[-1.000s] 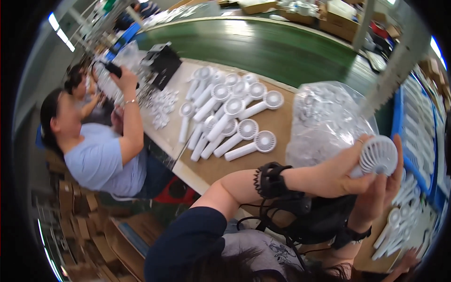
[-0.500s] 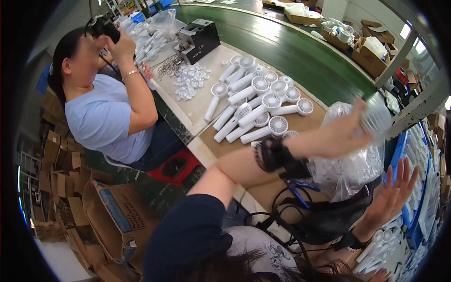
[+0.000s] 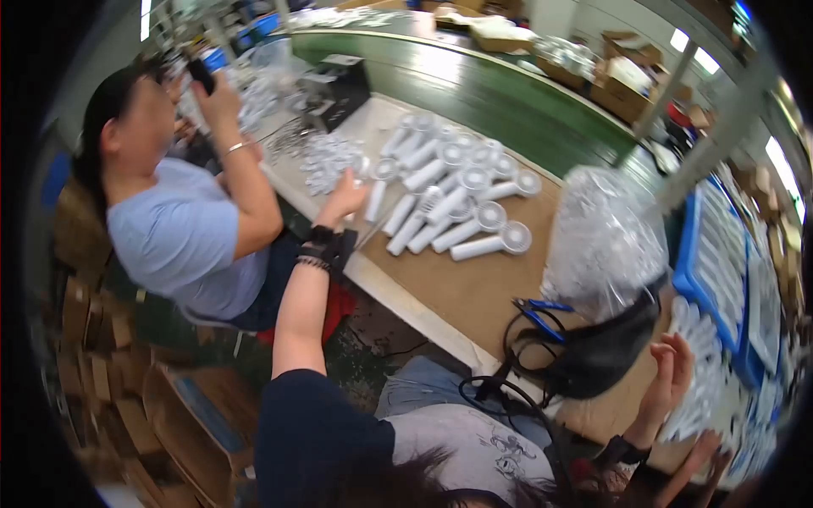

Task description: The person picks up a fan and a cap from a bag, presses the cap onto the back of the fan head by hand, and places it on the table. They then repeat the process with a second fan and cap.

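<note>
A head-worn fisheye looks down across the workbench (image 3: 461,296).

From here I have fans (image 3: 474,178) on the table (image 3: 508,288); around them, discs (image 3: 330,167) at nine o'clock, bag (image 3: 603,245) at four, pliers (image 3: 542,324) five, conveyor (image 3: 508,93) twelve.

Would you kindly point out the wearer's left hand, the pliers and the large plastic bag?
Wearer's left hand (image 3: 343,201): head view, back of hand.
Pliers (image 3: 544,326): head view, blue handle.
Large plastic bag (image 3: 603,241): head view, middle.

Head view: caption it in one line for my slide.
At a workbench, the left hand is between small pale parts and white handheld fans; the right hand is raised.
</note>
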### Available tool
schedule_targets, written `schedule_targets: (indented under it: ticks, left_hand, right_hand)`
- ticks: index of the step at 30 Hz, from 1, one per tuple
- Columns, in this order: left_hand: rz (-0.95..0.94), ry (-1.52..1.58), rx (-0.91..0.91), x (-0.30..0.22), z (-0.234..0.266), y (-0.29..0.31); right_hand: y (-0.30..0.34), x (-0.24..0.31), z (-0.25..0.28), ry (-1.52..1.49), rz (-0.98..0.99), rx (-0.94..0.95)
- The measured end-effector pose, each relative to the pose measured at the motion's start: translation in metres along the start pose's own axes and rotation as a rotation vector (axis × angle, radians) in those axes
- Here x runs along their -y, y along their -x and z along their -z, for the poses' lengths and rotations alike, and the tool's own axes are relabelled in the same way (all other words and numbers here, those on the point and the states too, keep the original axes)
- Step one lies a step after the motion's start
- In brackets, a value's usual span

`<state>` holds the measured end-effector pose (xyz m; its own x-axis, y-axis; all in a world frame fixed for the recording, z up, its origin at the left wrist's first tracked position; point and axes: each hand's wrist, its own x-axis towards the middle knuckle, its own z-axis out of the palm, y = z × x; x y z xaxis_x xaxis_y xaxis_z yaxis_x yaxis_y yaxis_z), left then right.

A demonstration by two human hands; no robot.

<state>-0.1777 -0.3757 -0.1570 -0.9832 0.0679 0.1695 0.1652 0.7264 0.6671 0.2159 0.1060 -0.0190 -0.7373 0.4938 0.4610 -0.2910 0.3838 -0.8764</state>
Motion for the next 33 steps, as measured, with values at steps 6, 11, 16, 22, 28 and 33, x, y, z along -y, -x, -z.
schedule_targets:
  ticks: [6,11,16,22,28,33]
  left_hand:
    - [-0.161,-0.456,-0.058,0.019,0.009,0.004]
    - [-0.299,-0.188,-0.075,-0.054,0.019,0.037]
    - [-0.582,0.046,0.081,-0.146,0.008,0.086]
    - [-0.683,0.167,0.316,-0.235,-0.022,0.145]
    - [-0.772,0.274,0.520,-0.266,-0.040,0.167]
    - [-0.706,0.434,0.632,-0.277,-0.066,0.167]
  right_hand:
    - [0.038,-0.005,0.020,0.156,-0.110,-0.166]
    - [0.085,-0.033,0.079,0.004,-0.146,-0.643]
    - [0.075,-0.041,0.093,0.242,-0.215,-0.537]
    - [0.003,-0.114,0.091,0.774,-0.114,-0.271]
    - [-0.047,-0.163,0.095,1.318,-0.249,-0.176]
    - [-0.054,-0.175,0.086,1.416,-0.345,-0.162]
